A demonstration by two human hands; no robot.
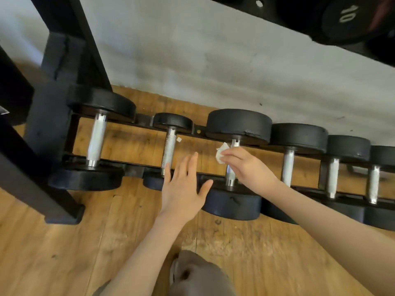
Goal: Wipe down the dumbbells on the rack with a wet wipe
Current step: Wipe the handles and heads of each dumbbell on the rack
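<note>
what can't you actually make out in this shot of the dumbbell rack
Head view only:
- Handle of the third dumbbell from the left: its middle is covered by the right hand and the wet wipe.
- Wet wipe: mostly hidden under the fingers, so its size is unclear.
- Rightmost dumbbell: cut off by the frame's right edge.
- Upper shelf dumbbell: cropped by the top edge and blurred, only "10" legible.
- Left hand: open over the rail, contact unclear.

The dumbbells (235, 163) have black heads and silvery, speckled handles. The wet wipe (221, 153) is white. The floor (64, 253) is honey-brown wood, the wall (213, 60) pale grey.
</note>
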